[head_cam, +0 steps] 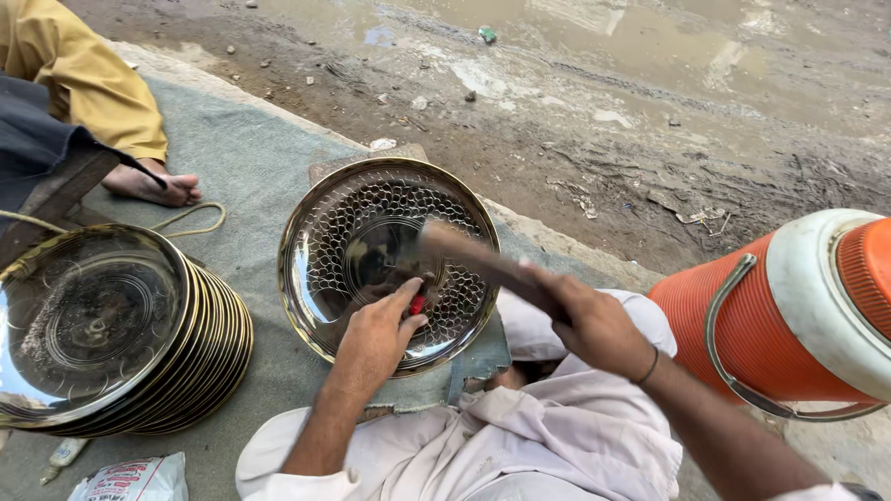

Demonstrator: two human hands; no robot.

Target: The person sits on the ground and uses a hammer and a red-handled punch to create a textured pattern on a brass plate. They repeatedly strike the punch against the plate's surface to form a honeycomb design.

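A round shiny metal plate (362,213) with a dimpled pattern lies on a grey mat in front of me. My left hand (376,334) rests on the plate's near part and pinches a small red-tipped punch (418,304) upright against the metal. My right hand (589,320) grips the wooden handle of a hammer (464,250), blurred with motion, its head above the punch. My knees in white cloth are just below the plate.
A stack of several similar plates (139,343) sits at the left. Another person's yellow sleeve and bare foot (153,186) are at the upper left. An orange water cooler (798,315) lies at the right. Muddy ground stretches beyond the mat's edge.
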